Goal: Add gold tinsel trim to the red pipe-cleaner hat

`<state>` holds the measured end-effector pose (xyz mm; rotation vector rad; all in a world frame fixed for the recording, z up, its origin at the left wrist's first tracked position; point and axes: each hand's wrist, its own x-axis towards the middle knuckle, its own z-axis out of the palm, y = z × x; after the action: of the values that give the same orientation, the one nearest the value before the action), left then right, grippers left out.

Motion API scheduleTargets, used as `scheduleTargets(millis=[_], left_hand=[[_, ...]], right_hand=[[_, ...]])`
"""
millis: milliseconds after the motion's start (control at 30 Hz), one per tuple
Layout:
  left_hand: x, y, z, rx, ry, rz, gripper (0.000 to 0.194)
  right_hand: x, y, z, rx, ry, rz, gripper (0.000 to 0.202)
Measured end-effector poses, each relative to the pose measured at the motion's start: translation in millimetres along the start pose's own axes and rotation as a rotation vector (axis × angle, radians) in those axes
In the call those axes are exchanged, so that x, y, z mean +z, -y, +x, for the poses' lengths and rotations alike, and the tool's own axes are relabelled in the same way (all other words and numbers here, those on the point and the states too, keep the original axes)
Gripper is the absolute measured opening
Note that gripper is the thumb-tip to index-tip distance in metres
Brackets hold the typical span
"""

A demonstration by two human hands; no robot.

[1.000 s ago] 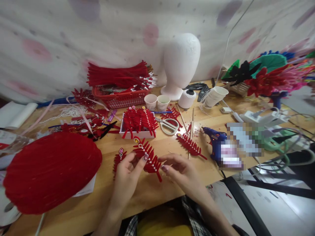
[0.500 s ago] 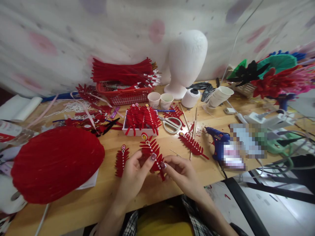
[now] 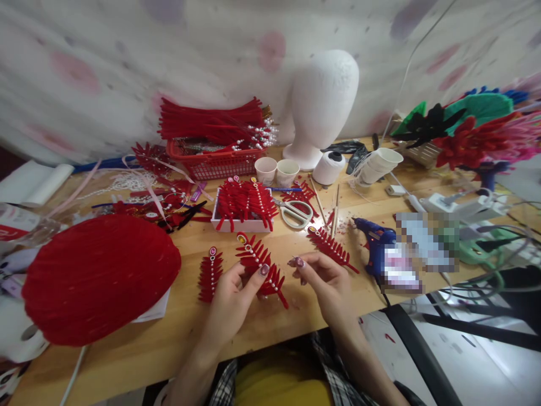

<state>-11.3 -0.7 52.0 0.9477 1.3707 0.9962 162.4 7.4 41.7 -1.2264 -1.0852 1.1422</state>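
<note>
As fingers (image 3: 315, 261) curl, hands (image 3: 234, 296) (image 3: 329, 282) angle inward.

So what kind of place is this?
Probably a small craft workshop making decorative pieces: a blue glue gun and scissors on a wooden table, plus a box of red, beaded leaf-shaped pieces.

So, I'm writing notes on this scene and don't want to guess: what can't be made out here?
Head view, now:
- Whether the right hand pinches anything: too small and blurred.
- The middle of the red beaded sprig: partly behind the left hand.
- What lies beside the blue glue gun: pixelated.
- One end of the plastic bottle: cut off by the left edge.
</note>
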Motion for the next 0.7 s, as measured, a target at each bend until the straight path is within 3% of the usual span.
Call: scheduleTargets(millis=[233,300,400,567,700], left_hand=[[-7.8,7.8,1.3,0.015,-0.049,0.025,0.042],[-8.3,6.4,0.5,0.018,-0.072,0.055,0.043],[-7.2,1.1,-1.6,0.035,-0.08,0.106,0.042],[-6.5,-9.2,-6.3,0.108,-0.023,0.182,0.039],[-10.3,-8.9,-11.0,0.145,-0.011,0.247,0.036]], right_hand=[[-35.8,3.9,12.5,-0.183,-0.383,0.03,0.024],[-41.3,6.5,14.1,-0.215,-0.414,0.081,0.028],[-37.6,5.8,10.5,-0.185,-0.259,0.048,0.03],[-16.3,-4.1,2.9,-0.106,0.116,-0.281,0.054],[-5.0,-3.8,5.3,-0.13,0.229,-0.354,0.065]])
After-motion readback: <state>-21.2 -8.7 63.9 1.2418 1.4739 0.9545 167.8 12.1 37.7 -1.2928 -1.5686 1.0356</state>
